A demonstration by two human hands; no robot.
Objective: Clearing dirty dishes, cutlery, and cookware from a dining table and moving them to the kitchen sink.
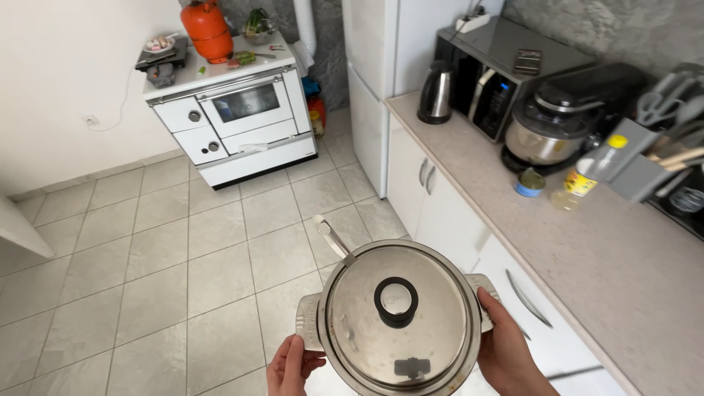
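A round steel pot (400,323) with a shiny lid and a black ring knob (396,301) is held in the air over the tiled floor, close to the counter's edge. My left hand (292,367) grips its left side handle. My right hand (506,352) grips the right side handle. A metal utensil handle (331,236) sticks out from under the lid at the back left.
A beige counter (587,249) runs along the right with white cupboards, a kettle (437,92), a microwave (499,73), a stand mixer (565,117), an oil bottle (587,172) and a small tin (529,182). A white stove (235,117) with an orange gas cylinder (207,29) stands at the far wall.
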